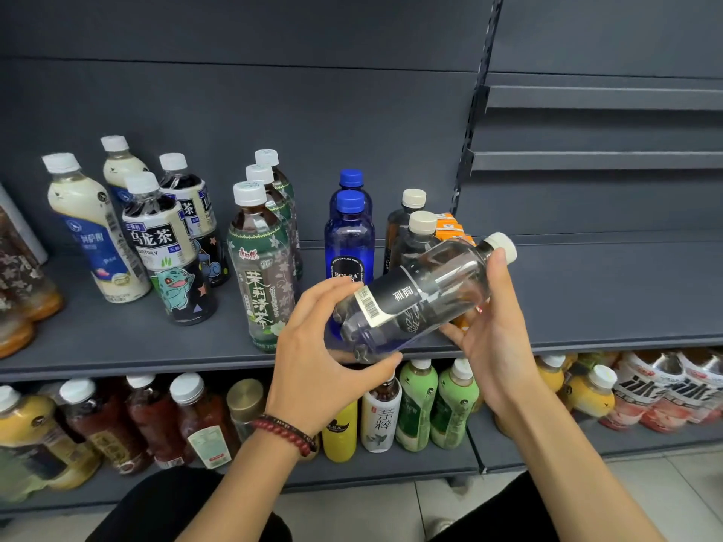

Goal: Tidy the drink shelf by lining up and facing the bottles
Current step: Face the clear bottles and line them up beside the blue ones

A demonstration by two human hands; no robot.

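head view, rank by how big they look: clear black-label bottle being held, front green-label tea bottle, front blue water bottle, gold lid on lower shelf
1. clear black-label bottle, nearest the camera, so inflated
2. green-label tea bottle
3. blue water bottle, lower part hidden
4. gold lid, smallest
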